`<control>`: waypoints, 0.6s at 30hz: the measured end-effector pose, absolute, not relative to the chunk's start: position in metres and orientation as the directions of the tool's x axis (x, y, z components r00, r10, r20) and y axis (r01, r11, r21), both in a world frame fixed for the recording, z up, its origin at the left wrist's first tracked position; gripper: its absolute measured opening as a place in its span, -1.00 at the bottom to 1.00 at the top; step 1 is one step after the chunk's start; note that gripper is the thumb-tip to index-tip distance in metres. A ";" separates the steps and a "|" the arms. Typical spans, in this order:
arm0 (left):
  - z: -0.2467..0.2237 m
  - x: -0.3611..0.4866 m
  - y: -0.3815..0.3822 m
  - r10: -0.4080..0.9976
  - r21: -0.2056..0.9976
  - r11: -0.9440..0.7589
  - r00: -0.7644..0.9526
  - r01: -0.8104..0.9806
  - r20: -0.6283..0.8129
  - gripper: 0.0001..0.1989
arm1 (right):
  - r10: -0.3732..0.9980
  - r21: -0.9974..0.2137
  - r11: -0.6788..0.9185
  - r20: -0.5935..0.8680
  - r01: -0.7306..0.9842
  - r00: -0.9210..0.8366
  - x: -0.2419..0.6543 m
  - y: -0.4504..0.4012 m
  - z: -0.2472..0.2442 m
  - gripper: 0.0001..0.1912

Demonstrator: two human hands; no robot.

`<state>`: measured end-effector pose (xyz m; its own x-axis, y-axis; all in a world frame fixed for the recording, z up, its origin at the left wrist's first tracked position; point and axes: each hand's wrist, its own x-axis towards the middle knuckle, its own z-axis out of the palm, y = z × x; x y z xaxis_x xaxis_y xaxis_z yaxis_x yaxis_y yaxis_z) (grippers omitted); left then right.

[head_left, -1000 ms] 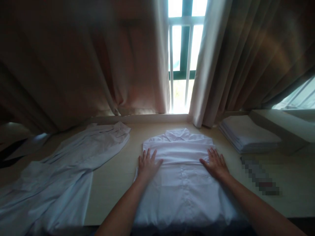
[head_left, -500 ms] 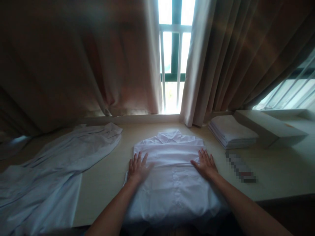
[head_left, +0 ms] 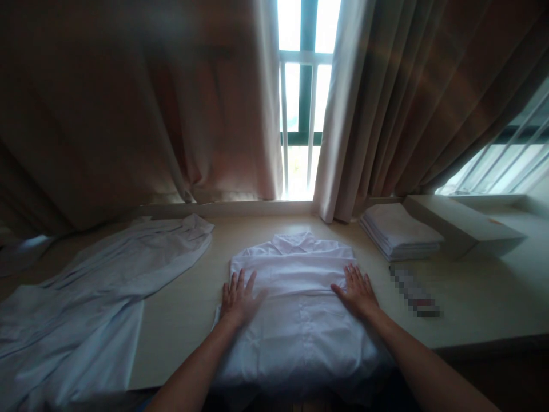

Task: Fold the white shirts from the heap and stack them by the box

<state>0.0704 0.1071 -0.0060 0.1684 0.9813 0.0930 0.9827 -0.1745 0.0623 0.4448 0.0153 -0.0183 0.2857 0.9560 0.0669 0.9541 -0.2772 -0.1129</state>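
A white collared shirt [head_left: 295,309] lies spread in front of me, its collar toward the window and its lower end reaching the table's near edge. My left hand [head_left: 240,297] rests flat with fingers spread at the shirt's left side. On the opposite side, my right hand [head_left: 355,292] lies palm down over the right edge, fingers and thumb apart. Neither hand grips the cloth. Between the hands a crosswise fold or crease runs over the shirt.
Loose white shirts [head_left: 107,286] cover the left of the pale table [head_left: 180,326]. At the right are a stack of folded white shirts [head_left: 398,229], a white box [head_left: 467,223] and a blurred-out object [head_left: 415,292]. Curtains [head_left: 223,114] hang along the window behind.
Both hands stay flat on the shirt in nearly the same place. The view has shifted slightly, so things at the right sit a little further left.
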 end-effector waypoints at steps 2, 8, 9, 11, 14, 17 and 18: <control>-0.002 0.073 0.108 0.982 0.051 -0.174 0.169 0.983 0.088 -0.19 | 0.956 -0.113 -0.278 0.063 0.954 0.286 0.445 0.015 -0.019 -0.04; 0.016 0.133 0.111 0.909 0.068 -0.403 0.390 0.913 0.148 -0.23 | 0.957 -0.110 -0.267 0.083 0.957 0.277 0.446 0.015 -0.020 -0.04; 0.017 0.144 0.112 0.898 0.090 -0.432 0.419 0.897 0.135 -0.24 | 0.957 -0.107 -0.266 0.087 0.958 0.275 0.446 0.015 -0.020 -0.05; 0.015 0.157 0.116 0.905 0.130 -0.425 0.417 0.896 0.086 -0.26 | 0.958 -0.098 -0.261 0.092 0.960 0.270 0.445 0.015 -0.021 -0.06; 0.010 0.142 0.125 0.943 0.136 -0.332 0.329 0.934 0.039 -0.29 | 0.959 -0.080 -0.262 0.089 0.962 0.269 0.445 0.015 -0.023 -0.06; 0.005 0.098 0.134 0.972 0.096 -0.227 0.220 0.969 0.081 -0.31 | 0.958 -0.075 -0.267 0.089 0.961 0.273 0.446 0.016 -0.026 -0.06; 0.004 0.083 0.136 0.979 0.089 -0.189 0.181 0.978 0.097 -0.30 | 0.958 -0.076 -0.265 0.092 0.961 0.272 0.446 0.016 -0.027 -0.06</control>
<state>0.0826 0.1357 0.0038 0.1806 0.9787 0.0972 0.9778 -0.1893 0.0893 0.4464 0.0160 -0.0266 0.2716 0.9580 0.0918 0.9612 -0.2652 -0.0764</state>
